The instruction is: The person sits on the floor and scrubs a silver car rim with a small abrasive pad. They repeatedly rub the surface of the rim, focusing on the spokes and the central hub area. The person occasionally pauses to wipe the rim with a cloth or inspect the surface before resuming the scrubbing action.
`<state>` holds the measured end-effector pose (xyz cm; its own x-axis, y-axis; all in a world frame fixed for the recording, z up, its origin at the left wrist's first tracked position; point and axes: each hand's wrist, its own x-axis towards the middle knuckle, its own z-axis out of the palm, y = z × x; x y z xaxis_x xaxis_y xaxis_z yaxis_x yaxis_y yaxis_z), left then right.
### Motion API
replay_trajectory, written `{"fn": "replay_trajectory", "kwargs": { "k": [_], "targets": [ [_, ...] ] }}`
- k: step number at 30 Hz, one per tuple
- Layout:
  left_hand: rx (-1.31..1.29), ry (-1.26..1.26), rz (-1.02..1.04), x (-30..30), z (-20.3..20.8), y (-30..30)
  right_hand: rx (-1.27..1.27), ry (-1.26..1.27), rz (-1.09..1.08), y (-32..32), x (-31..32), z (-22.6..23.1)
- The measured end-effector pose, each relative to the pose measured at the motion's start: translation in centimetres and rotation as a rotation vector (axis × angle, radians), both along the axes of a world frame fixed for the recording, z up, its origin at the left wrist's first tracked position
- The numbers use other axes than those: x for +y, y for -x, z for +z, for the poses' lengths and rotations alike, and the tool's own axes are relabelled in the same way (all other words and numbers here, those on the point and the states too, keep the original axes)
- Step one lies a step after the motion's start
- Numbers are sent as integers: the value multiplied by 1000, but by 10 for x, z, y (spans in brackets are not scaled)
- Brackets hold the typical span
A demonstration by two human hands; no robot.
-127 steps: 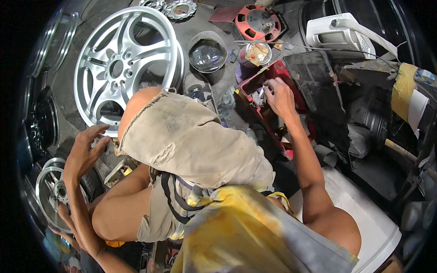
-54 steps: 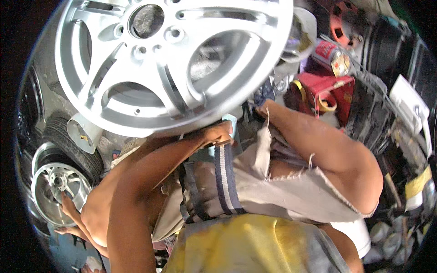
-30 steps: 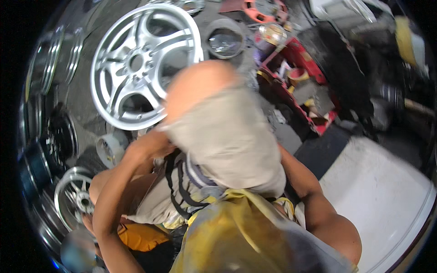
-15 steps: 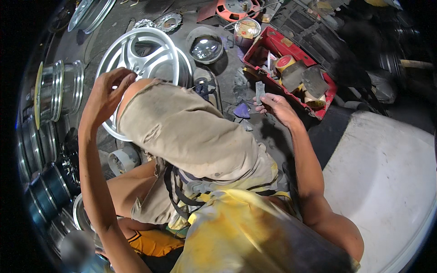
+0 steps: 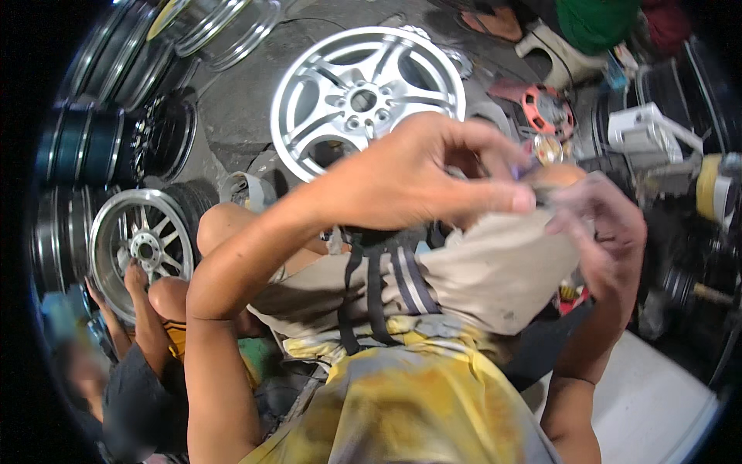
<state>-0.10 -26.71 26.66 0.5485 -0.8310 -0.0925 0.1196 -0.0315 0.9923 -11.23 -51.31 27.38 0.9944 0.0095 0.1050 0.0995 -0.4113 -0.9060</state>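
Note:
Both my hands meet in front of my raised knee, blurred by motion. A small thin grey strip (image 5: 546, 187), only partly visible, lies between their fingertips. My left hand (image 5: 421, 174) reaches across from the left, its thumb and fingers closing at the strip's near end. My right hand (image 5: 607, 224) is curled round the other end, its fingers smeared. Beyond my left hand a silver wheel rim (image 5: 342, 114) with several spokes lies face up on the floor. My left hand and wrist cover its lower edge, and neither hand seems to touch it.
At the left a co-worker's hand (image 5: 135, 274) is at another wheel rim (image 5: 100, 247). Stacked rims (image 5: 85, 151) line the left side. An orange-red round frame (image 5: 545, 108) and a sandalled foot (image 5: 495, 23) are at the back. A white padded surface (image 5: 641, 402) is at lower right.
My view has turned right. My left hand has left the knee beside the rim and come over to my right hand, which has brought the grey strip in front of me.

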Motion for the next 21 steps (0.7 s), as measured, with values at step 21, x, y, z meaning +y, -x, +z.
{"fn": "replay_trajectory", "kwargs": {
  "k": [21],
  "targets": [
    [46, -204, 497, 85, -89, -4, 702, -204, 315, -118, 87, -81]
  ]
}}
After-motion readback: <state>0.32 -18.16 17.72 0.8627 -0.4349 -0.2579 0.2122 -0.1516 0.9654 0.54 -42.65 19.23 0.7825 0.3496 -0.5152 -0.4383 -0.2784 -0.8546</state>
